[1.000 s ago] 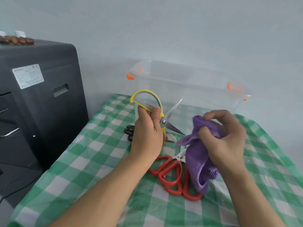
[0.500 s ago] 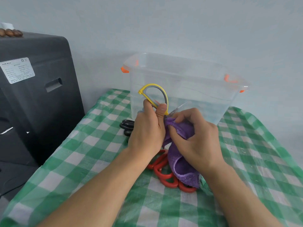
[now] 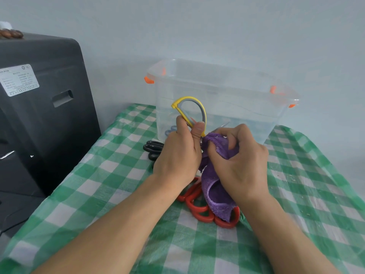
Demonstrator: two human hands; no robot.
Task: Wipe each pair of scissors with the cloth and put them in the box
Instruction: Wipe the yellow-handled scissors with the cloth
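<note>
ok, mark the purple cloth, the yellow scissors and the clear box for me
purple cloth (image 3: 216, 196), head view, on the hanging fold below the right hand.
yellow scissors (image 3: 203, 110), head view, on the handle loop.
clear box (image 3: 227, 93), head view, on the front wall.

yellow-handled scissors (image 3: 189, 111): raised, blades in purple cloth (image 3: 215, 175) | clear box (image 3: 223, 99): behind, upright

The box (image 3: 221, 107) stands at the rear of the table (image 3: 98, 186), against the wall; the cabinet (image 3: 43, 107) stands left of the table; two pairs of scissors (image 3: 199, 206) lie on the table before the box, beneath the hanging cloth (image 3: 217, 186); another pair (image 3: 154, 148) lies left of them, just before the box's left corner; both hands meet above these.
</note>
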